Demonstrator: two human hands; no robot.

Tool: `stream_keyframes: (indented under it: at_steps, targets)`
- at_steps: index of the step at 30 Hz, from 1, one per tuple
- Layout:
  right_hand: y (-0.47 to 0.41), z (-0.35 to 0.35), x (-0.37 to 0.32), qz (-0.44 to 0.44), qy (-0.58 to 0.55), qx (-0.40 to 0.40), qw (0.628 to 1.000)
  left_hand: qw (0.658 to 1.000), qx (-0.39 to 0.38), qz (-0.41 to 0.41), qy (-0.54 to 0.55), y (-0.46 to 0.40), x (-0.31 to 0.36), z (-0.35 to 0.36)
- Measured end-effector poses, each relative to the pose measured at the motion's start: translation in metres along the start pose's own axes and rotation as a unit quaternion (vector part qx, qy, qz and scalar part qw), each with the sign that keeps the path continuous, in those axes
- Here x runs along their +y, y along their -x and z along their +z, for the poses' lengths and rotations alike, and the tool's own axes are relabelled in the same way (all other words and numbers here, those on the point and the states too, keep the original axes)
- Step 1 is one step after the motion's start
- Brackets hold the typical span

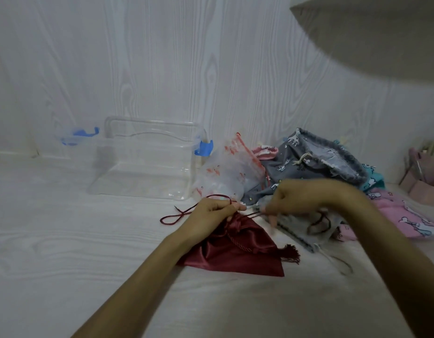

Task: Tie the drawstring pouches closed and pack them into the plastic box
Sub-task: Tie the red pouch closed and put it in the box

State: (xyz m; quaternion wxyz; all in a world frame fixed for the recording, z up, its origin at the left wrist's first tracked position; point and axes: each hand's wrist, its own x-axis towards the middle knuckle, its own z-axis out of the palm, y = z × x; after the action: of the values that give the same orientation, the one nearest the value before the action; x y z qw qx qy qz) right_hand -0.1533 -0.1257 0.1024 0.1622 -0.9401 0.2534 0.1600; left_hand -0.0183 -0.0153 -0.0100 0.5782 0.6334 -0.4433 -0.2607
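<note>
One head-worn, wide-angle view looks forward and down from close above the white worktop (64, 240), toward the wall behind it; both forearms reach in from the lower edge.

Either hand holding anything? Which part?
Both pinch the dark red cord of the satin pouch: left hand at its gathered neck, right hand the other strand.

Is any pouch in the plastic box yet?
No, the box holds nothing; the red pouch lies on the table under both hands.
</note>
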Motion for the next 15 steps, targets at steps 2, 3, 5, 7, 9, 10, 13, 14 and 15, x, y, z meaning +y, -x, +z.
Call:
stream_keyframes:
  at_steps: [2, 3, 5, 7, 9, 10, 13, 14, 15]
  targets:
    - [-0.001, -0.013, -0.012, -0.039, -0.015, 0.019, 0.999, 0.999, -0.041, -0.007, -0.003, 0.003, 0.005, 0.004]
    - [-0.004, -0.019, -0.021, -0.062, -0.021, 0.026, 0.998, 0.998, -0.060, -0.017, 0.000, 0.003, 0.006, 0.006]
    - [-0.016, -0.027, -0.042, -0.091, 0.001, 0.033, 0.995, 0.995, -0.091, -0.038, -0.015, 0.005, 0.010, 0.010]
    - [-0.029, -0.032, -0.065, -0.107, 0.067, 0.045, 0.991, 0.993, -0.110, -0.032, -0.016, 0.005, 0.008, 0.011]
    - [-0.038, -0.030, -0.089, -0.132, 0.115, 0.045, 0.984, 0.992, -0.112, -0.006, -0.059, 0.007, 0.005, 0.011]
    - [-0.042, -0.028, -0.098, -0.152, 0.121, 0.036, 0.980, 0.991, -0.104, 0.005, -0.081, 0.007, 0.003, 0.012]
    - [-0.046, -0.019, -0.123, -0.209, 0.090, 0.007, 0.974, 0.995, -0.054, 0.000, -0.078, 0.007, 0.003, 0.016]
    - [-0.046, -0.018, -0.126, -0.218, 0.056, 0.008, 0.974, 0.996, -0.052, -0.004, -0.078, 0.006, 0.001, 0.015]
    - [-0.047, -0.019, -0.126, -0.220, 0.010, 0.022, 0.975, 0.996, -0.061, -0.001, -0.070, 0.007, 0.001, 0.016]
